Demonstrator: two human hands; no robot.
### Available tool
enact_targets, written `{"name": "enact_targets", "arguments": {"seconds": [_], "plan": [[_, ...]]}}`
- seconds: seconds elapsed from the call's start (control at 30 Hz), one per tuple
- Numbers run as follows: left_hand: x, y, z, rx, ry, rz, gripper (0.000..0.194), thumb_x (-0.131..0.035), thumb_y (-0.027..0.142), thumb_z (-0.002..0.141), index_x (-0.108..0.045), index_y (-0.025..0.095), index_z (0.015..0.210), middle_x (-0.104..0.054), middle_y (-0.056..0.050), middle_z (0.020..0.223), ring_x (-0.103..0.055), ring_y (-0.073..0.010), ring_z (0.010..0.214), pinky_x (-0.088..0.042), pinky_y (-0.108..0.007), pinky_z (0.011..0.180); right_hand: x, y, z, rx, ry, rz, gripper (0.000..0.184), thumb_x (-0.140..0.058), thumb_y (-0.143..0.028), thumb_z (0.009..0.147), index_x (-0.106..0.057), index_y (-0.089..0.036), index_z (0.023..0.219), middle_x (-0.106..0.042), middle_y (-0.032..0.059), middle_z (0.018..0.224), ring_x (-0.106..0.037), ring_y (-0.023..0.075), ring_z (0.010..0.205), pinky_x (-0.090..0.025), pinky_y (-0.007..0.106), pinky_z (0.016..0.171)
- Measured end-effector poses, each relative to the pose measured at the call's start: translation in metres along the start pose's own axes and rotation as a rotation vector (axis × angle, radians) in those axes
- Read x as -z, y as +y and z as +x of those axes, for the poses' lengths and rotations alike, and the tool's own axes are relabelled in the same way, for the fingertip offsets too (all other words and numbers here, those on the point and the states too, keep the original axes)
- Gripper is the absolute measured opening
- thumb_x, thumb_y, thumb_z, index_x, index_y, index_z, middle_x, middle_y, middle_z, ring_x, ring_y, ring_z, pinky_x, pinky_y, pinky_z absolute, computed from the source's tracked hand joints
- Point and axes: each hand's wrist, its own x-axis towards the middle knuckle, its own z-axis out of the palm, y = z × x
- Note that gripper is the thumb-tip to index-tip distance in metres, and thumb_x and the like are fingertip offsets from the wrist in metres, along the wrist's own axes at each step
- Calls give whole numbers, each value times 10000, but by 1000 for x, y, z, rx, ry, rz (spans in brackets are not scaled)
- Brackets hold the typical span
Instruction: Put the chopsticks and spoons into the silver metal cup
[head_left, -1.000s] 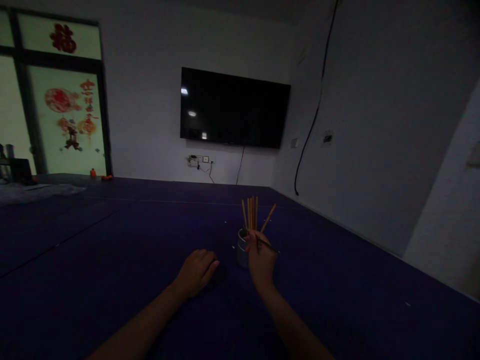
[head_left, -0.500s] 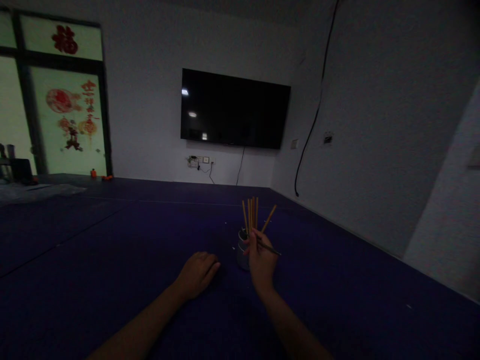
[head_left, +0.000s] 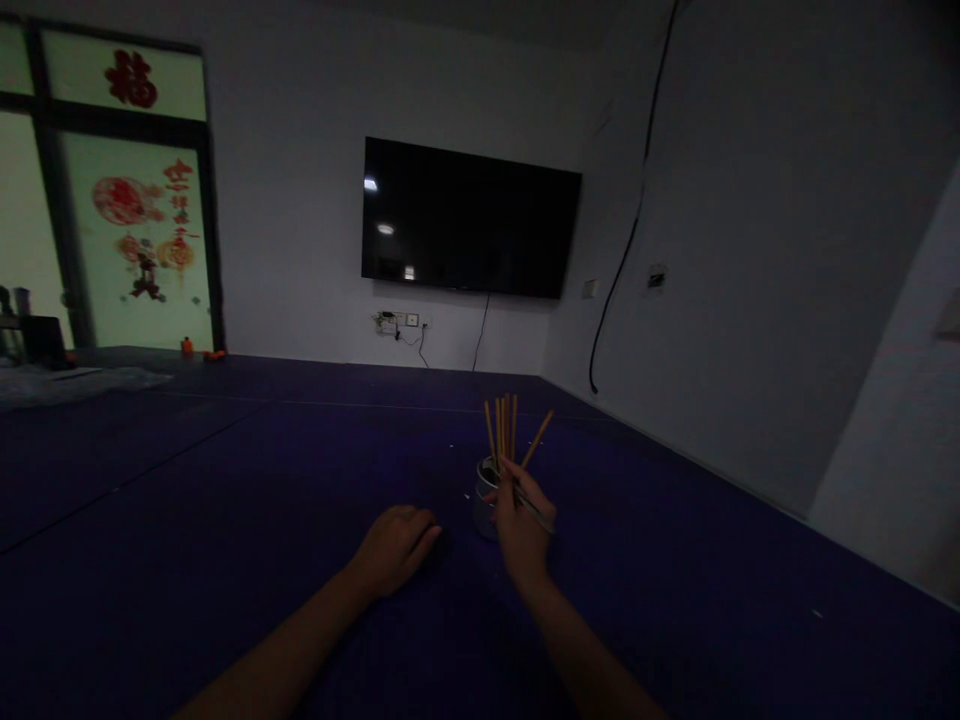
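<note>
Several thin yellow-brown sticks (head_left: pixel 507 425) stand in a grey cylindrical container (head_left: pixel 486 512), right of centre in the lower half of the frame. The right hand (head_left: pixel 504 468), partly covering the container, is clamped on a slender dull-coloured rod (head_left: pixel 537 512). The left hand (head_left: pixel 399 545), lower centre, rests with fingers together on the dark purple flat surface (head_left: pixel 360 440); whatever lies beneath its palm is hidden.

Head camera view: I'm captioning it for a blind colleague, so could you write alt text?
A person's right hand holds a slender tool beside a cup of wooden sticks. Their left hand rests on the dark blue surface. Behind, a black television hangs on a wall.
</note>
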Motion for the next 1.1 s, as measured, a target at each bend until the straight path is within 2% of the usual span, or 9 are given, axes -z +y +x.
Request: {"name": "enact_targets", "arguments": {"seconds": [0.17, 0.33, 0.47, 0.63, 0.83, 1.0, 1.1], "plan": [[2, 0, 0, 0, -14, -1, 394, -218, 399, 920, -541, 185, 845, -592, -36, 757, -548, -145, 717, -409, -279, 688, -1, -3, -1, -55, 1, 23, 357, -464, -408, 798, -635, -140, 960, -613, 13, 546, -514, 121, 405, -383, 222, 404], [1, -1, -1, 5, -26, -6, 391, -222, 397, 921, -535, 186, 819, -593, -33, 750, -546, -141, 703, -406, -275, 674, -3, -4, -2, -162, 19, 102, 240, -528, -387, 734, -578, -166, 813, -572, -17, 484, -488, 119, 353, -345, 206, 341], [0, 0, 0, -3, -32, -5, 391, -221, 395, 921, -534, 185, 819, -595, -34, 753, -548, -144, 712, -407, -278, 683, -4, -2, 0, -171, 61, 115, 139, -554, -305, 670, -536, -184, 737, -511, -51, 430, -494, 126, 354, -338, 201, 342], [2, 1, 0, -14, -56, 18, 407, -202, 393, 924, -538, 181, 835, -598, -39, 758, -548, -146, 713, -408, -276, 678, -6, 8, 4, -180, 60, 119, 114, -561, -259, 634, -517, -188, 711, -486, -68, 404, -491, 126, 342, -337, 200, 346], [2, 1, -1, -24, -54, 11, 402, -210, 401, 923, -533, 186, 820, -595, -31, 739, -543, -137, 691, -399, -264, 649, -7, 17, 7, -255, 9, 161, 209, -596, -343, 648, -500, -174, 726, -553, -26, 422, -477, 126, 303, -320, 202, 313], [2, 1, -2, -32, -58, 9, 405, -205, 399, 925, -521, 182, 796, -588, -26, 717, -533, -129, 666, -397, -267, 646, -7, 14, 7, -285, 0, 195, 313, -622, -425, 656, -538, -153, 786, -598, -2, 480, -506, 125, 333, -353, 207, 343], [2, 1, -1, -31, -66, -7, 406, -205, 404, 924, -523, 183, 803, -586, -26, 714, -534, -130, 664, -394, -267, 636, -6, 10, 7, -256, -7, 199, 368, -617, -449, 667, -563, -138, 856, -620, 12, 522, -531, 132, 367, -369, 214, 362]]}}
